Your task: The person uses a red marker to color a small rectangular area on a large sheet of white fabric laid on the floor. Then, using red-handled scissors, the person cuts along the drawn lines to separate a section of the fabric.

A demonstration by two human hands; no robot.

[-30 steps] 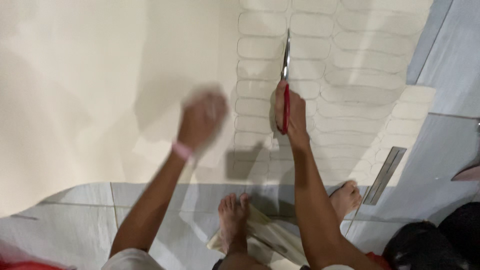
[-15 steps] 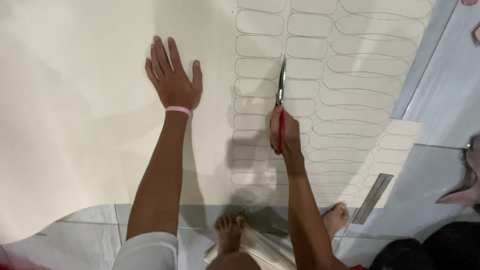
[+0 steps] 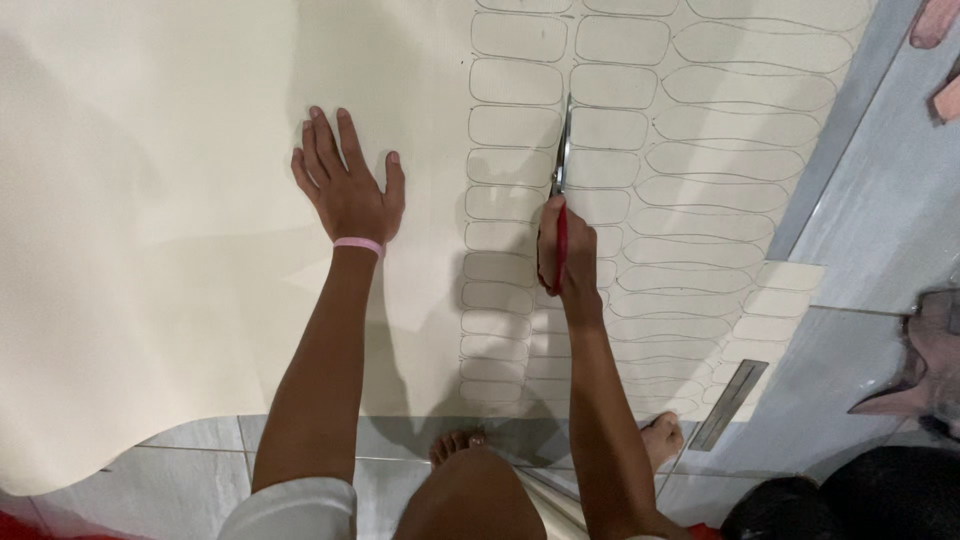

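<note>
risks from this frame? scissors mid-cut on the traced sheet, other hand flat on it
1. The scissors run in the narrow gap between two columns of traced outlines; a small drift could nick a shape.
2. The left hand presses the sheet well aside from the cut, so material near the blades may shift or bunch.
3. The right hand works at full reach over a bare foot, so control may suffer.

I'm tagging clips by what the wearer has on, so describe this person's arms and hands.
Both forearms are bare. The left hand has a thin pink band around the wrist and no glove. A short white sleeve covers the upper left arm at the bottom edge. The right hand is also ungloved, with no band or watch visible. No rings can be made out.
</note>
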